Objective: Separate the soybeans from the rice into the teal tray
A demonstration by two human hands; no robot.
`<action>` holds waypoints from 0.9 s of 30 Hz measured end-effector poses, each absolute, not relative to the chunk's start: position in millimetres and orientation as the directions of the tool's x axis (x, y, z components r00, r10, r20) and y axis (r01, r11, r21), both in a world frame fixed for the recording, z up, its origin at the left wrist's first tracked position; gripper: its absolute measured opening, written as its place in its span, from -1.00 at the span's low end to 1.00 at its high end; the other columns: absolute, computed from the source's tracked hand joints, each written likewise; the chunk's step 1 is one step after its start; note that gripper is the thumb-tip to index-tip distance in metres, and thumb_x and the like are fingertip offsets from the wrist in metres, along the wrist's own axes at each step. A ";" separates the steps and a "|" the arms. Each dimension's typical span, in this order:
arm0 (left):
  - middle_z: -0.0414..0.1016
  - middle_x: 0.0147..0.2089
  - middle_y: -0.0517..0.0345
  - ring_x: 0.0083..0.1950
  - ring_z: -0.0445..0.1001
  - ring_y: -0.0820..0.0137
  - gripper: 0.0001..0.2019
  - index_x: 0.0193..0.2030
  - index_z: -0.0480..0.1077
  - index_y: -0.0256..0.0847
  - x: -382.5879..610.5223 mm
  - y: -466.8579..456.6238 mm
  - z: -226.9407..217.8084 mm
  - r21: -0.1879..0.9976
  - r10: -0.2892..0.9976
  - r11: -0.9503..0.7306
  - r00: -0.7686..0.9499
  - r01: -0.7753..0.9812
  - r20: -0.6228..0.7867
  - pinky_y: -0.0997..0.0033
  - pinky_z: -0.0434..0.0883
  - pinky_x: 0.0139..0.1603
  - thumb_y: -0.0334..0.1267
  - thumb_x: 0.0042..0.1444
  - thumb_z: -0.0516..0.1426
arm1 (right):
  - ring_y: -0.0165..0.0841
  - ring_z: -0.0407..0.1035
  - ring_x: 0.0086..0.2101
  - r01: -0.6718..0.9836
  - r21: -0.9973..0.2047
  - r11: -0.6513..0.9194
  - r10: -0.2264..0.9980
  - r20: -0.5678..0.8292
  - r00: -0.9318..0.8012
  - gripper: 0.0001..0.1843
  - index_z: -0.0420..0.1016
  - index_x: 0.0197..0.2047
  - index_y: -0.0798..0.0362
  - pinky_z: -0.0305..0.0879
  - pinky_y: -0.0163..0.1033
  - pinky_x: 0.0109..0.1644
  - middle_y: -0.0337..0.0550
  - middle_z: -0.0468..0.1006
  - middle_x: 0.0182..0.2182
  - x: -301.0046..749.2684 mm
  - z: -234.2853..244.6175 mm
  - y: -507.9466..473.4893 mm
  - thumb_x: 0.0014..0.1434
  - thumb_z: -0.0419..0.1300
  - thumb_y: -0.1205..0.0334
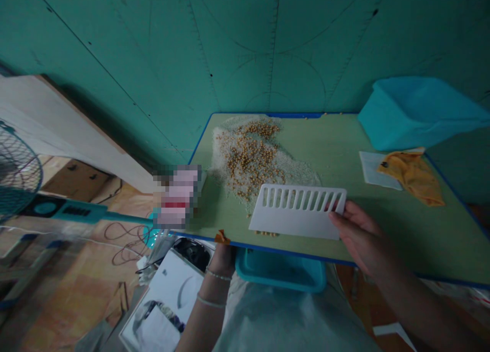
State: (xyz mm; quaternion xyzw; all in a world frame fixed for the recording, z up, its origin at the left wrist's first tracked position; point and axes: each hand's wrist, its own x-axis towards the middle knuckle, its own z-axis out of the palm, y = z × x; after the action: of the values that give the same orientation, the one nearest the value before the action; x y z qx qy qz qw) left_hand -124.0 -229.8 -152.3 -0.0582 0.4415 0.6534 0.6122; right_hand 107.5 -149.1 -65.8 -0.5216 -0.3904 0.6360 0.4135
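Pale clothing (283, 319) filled bottom centre; right hand (360, 232) gripped a white scraper (293, 220); state of left hand (225, 254) was unclear.

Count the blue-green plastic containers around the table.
2: a bin at the far right of the table, and a tray below its near edge, partly covered. More may be hidden.

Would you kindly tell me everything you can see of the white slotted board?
The board is thin, flat and white, apparently plastic. A row of slanted slots runs along its far side; the near part is plain. The right hand grips its right end, thumb on the upper face. It is over the table, slots toward the mixed pile; a few tan balls show along its near edge. Whether it touches the table is unclear.
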 end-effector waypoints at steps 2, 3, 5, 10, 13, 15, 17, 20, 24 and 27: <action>0.59 -0.09 0.10 0.23 0.23 0.09 -0.52 -0.15 0.47 -0.13 -123.7 -229.3 -150.9 0.502 0.755 0.145 -0.232 -0.853 -0.613 0.12 0.20 0.23 -0.28 -0.34 0.35 | -0.26 0.44 -0.37 -0.132 -0.927 -0.352 0.932 -0.334 -0.141 -0.76 0.47 -0.30 -0.11 0.30 -0.17 -0.29 -0.25 0.59 -0.36 108.1 -67.7 -150.3 -0.10 0.28 0.05; 0.59 -0.08 0.08 0.23 0.23 0.08 -0.53 -0.15 0.47 -0.14 -123.5 -229.0 -150.5 0.500 0.758 0.148 -0.227 -0.853 -0.612 0.11 0.20 0.23 -0.28 -0.32 0.35 | -0.27 0.45 -0.36 -0.138 -0.926 -0.351 0.932 -0.331 -0.149 -0.76 0.47 -0.29 -0.11 0.30 -0.18 -0.29 -0.25 0.59 -0.36 108.3 -68.5 -150.9 -0.08 0.28 0.06; 0.57 -0.05 0.04 0.22 0.23 0.06 -0.55 -0.16 0.48 -0.16 -123.1 -228.7 -150.1 0.498 0.761 0.152 -0.220 -0.854 -0.610 0.10 0.19 0.23 -0.26 -0.30 0.34 | -0.27 0.45 -0.34 -0.151 -0.926 -0.347 0.933 -0.324 -0.157 -0.78 0.46 -0.30 -0.11 0.29 -0.20 -0.28 -0.26 0.60 -0.35 108.4 -69.4 -152.3 -0.07 0.28 0.08; 0.57 -0.04 0.11 0.22 0.23 0.07 -0.54 -0.17 0.48 -0.11 -121.6 -228.8 -149.0 0.500 0.764 0.152 -0.220 -0.853 -0.607 0.13 0.21 0.22 -0.25 -0.33 0.35 | -0.27 0.45 -0.30 -0.166 -0.905 -0.392 0.914 -0.361 -0.187 -0.75 0.44 -0.25 -0.13 0.28 -0.21 -0.26 -0.27 0.59 -0.33 108.1 -67.7 -156.3 -0.06 0.27 0.08; 0.57 -0.05 0.12 0.22 0.23 0.07 -0.56 -0.18 0.49 -0.11 -121.8 -228.5 -150.4 0.501 0.759 0.152 -0.224 -0.852 -0.611 0.15 0.22 0.22 -0.26 -0.33 0.34 | -0.24 0.45 -0.30 -0.147 -0.902 -0.406 0.906 -0.375 -0.197 -0.73 0.44 -0.24 -0.11 0.28 -0.19 -0.28 -0.24 0.59 -0.32 108.7 -66.4 -159.4 -0.06 0.27 0.06; 0.58 -0.06 0.10 0.22 0.24 0.06 -0.56 -0.18 0.49 -0.12 -122.2 -228.3 -153.2 0.503 0.752 0.151 -0.232 -0.851 -0.617 0.14 0.22 0.22 -0.27 -0.33 0.34 | -0.23 0.45 -0.29 -0.119 -0.910 -0.398 0.909 -0.374 -0.182 -0.73 0.44 -0.25 -0.10 0.28 -0.16 -0.26 -0.22 0.59 -0.32 109.9 -66.7 -161.7 -0.06 0.26 0.05; 0.58 -0.07 0.08 0.21 0.25 0.05 -0.54 -0.16 0.48 -0.13 -122.3 -228.5 -156.6 0.510 0.744 0.143 -0.248 -0.848 -0.621 0.12 0.22 0.21 -0.24 -0.31 0.33 | -0.23 0.44 -0.28 -0.088 -0.912 -0.400 0.907 -0.381 -0.177 -0.71 0.44 -0.24 -0.08 0.28 -0.15 -0.23 -0.20 0.58 -0.31 111.8 -68.2 -164.2 -0.06 0.26 0.03; 0.58 -0.07 0.02 0.21 0.25 0.05 -0.54 -0.11 0.45 -0.16 -122.1 -229.3 -159.4 0.517 0.730 0.142 -0.263 -0.844 -0.631 0.06 0.23 0.20 -0.22 -0.26 0.31 | -0.25 0.43 -0.29 -0.049 -0.912 -0.408 0.900 -0.392 -0.192 -0.71 0.44 -0.24 -0.06 0.27 -0.14 -0.20 -0.19 0.58 -0.31 114.0 -70.2 -167.2 -0.04 0.24 0.02; 0.59 -0.10 0.02 0.20 0.26 0.05 -0.54 -0.12 0.45 -0.15 -122.2 -229.2 -158.6 0.514 0.716 0.151 -0.266 -0.844 -0.645 0.02 0.23 0.19 -0.23 -0.27 0.32 | -0.24 0.44 -0.29 -0.040 -0.918 -0.396 0.904 -0.381 -0.196 -0.71 0.44 -0.28 -0.03 0.29 -0.12 -0.20 -0.16 0.58 -0.33 112.3 -68.7 -167.2 -0.05 0.24 0.01; 0.60 -0.12 0.09 0.20 0.27 0.06 -0.51 -0.16 0.47 -0.09 -123.4 -229.0 -160.1 0.514 0.716 0.142 -0.271 -0.846 -0.644 0.04 0.24 0.20 -0.23 -0.36 0.36 | -0.22 0.45 -0.29 -0.098 -0.918 -0.385 0.916 -0.366 -0.166 -0.72 0.42 -0.26 -0.06 0.30 -0.11 -0.23 -0.19 0.58 -0.35 108.6 -65.8 -163.1 -0.06 0.24 0.04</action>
State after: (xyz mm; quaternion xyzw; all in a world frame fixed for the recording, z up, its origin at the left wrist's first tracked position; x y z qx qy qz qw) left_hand -123.4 -229.0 -160.1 -0.0707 0.4601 0.6511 0.5995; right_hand 108.6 -163.1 -65.8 -0.5161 -0.3961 0.6527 0.3883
